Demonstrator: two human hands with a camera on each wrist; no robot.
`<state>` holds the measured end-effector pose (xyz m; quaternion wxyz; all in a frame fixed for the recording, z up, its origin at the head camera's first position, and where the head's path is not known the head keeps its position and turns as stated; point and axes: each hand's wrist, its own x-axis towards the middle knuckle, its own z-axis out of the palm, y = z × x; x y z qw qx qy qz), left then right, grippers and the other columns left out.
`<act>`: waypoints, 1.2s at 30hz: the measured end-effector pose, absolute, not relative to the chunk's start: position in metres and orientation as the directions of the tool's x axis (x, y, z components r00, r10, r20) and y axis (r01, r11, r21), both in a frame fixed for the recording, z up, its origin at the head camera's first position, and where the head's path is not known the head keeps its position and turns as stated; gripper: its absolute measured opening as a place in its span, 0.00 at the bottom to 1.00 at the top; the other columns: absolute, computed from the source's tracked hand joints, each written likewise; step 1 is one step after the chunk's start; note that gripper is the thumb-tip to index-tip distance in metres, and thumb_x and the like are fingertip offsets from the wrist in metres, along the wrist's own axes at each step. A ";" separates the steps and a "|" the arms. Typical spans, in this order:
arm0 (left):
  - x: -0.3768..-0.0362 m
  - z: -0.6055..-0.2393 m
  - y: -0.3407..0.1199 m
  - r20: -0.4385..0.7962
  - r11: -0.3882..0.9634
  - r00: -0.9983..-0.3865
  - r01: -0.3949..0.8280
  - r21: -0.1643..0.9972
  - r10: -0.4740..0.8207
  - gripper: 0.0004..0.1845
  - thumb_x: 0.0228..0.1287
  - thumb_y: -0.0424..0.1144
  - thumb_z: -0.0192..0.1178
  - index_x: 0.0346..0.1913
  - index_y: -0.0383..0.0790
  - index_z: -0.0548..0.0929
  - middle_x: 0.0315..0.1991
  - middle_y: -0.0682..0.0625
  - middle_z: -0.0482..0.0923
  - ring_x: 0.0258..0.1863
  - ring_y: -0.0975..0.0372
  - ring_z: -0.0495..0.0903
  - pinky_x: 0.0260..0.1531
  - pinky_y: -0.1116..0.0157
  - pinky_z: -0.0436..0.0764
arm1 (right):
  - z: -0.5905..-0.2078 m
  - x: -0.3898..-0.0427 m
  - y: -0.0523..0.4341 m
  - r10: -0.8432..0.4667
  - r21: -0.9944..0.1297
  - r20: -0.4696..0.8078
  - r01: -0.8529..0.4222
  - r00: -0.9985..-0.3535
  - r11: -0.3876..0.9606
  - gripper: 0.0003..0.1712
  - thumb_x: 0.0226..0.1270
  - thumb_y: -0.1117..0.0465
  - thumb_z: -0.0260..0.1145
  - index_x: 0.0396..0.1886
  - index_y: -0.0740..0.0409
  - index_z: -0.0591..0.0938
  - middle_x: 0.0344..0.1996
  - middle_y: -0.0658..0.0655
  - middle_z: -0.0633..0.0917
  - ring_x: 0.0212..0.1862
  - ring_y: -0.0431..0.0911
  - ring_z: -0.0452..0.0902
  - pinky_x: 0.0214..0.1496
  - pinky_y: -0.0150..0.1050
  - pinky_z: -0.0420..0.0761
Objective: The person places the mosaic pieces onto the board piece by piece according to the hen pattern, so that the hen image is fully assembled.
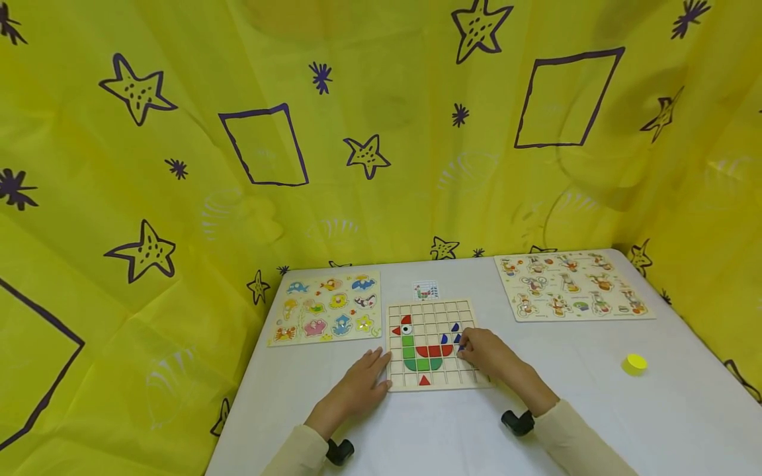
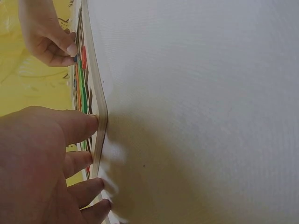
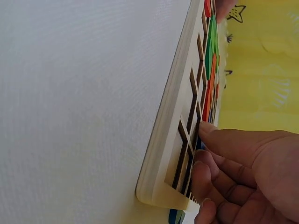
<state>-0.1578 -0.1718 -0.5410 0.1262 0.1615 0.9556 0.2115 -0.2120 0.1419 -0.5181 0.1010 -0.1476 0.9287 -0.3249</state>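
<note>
Sea-animal puzzle board (image 1: 326,308), lying flat at the far left of the white table (image 1: 595,410), with fish, crab and other creatures in bright colours. Second puzzle board (image 1: 573,285) with small cartoon figures, flat at the far right near the table's back edge; a small picture card (image 1: 425,290) lies between the two boards. Yellow round cap (image 1: 634,363) alone on the right side, and a yellow curtain (image 1: 357,132) with purple stars and squares hanging behind and around the table.
</note>
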 end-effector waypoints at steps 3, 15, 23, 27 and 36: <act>-0.158 -0.540 -0.172 -0.172 0.858 -0.916 0.256 0.445 0.362 0.35 0.79 0.50 0.57 0.83 0.47 0.63 0.84 0.46 0.57 0.84 0.47 0.54 0.80 0.43 0.61 | -0.518 -0.211 0.141 -0.335 -0.630 -0.082 -0.212 -0.939 0.747 0.02 0.75 0.67 0.67 0.40 0.63 0.83 0.31 0.52 0.81 0.34 0.45 0.74 0.37 0.38 0.76; -0.157 -0.539 -0.171 -0.173 0.860 -0.917 0.253 0.444 0.359 0.35 0.78 0.50 0.57 0.83 0.47 0.63 0.84 0.46 0.57 0.84 0.47 0.54 0.80 0.42 0.62 | -0.513 -0.216 0.150 -0.308 -0.576 -0.036 -0.232 -0.951 0.784 0.01 0.73 0.69 0.67 0.40 0.62 0.83 0.31 0.53 0.81 0.35 0.46 0.74 0.39 0.42 0.79; -0.157 -0.539 -0.171 -0.156 0.856 -0.916 0.270 0.441 0.369 0.34 0.79 0.49 0.56 0.82 0.45 0.64 0.84 0.43 0.58 0.83 0.45 0.56 0.80 0.43 0.62 | -0.499 -0.228 0.195 -0.264 -0.569 -0.103 -0.161 -0.959 0.807 0.13 0.72 0.65 0.69 0.50 0.69 0.82 0.40 0.64 0.82 0.40 0.53 0.78 0.42 0.49 0.82; -0.155 -0.535 -0.170 -0.137 0.851 -0.914 0.291 0.437 0.383 0.34 0.79 0.46 0.57 0.82 0.42 0.65 0.83 0.41 0.60 0.82 0.43 0.57 0.79 0.42 0.62 | -0.503 -0.230 0.214 -0.276 -0.550 -0.159 -0.147 -0.948 0.822 0.16 0.67 0.65 0.72 0.49 0.69 0.81 0.45 0.68 0.83 0.47 0.60 0.80 0.52 0.59 0.83; -0.155 -0.534 -0.170 -0.147 0.853 -0.915 0.280 0.439 0.376 0.34 0.79 0.47 0.57 0.82 0.42 0.65 0.83 0.41 0.59 0.83 0.43 0.57 0.79 0.41 0.62 | -0.523 -0.221 0.219 -0.332 -0.581 -0.067 -0.234 -0.941 0.779 0.04 0.70 0.70 0.69 0.40 0.64 0.81 0.33 0.56 0.77 0.37 0.48 0.71 0.39 0.43 0.74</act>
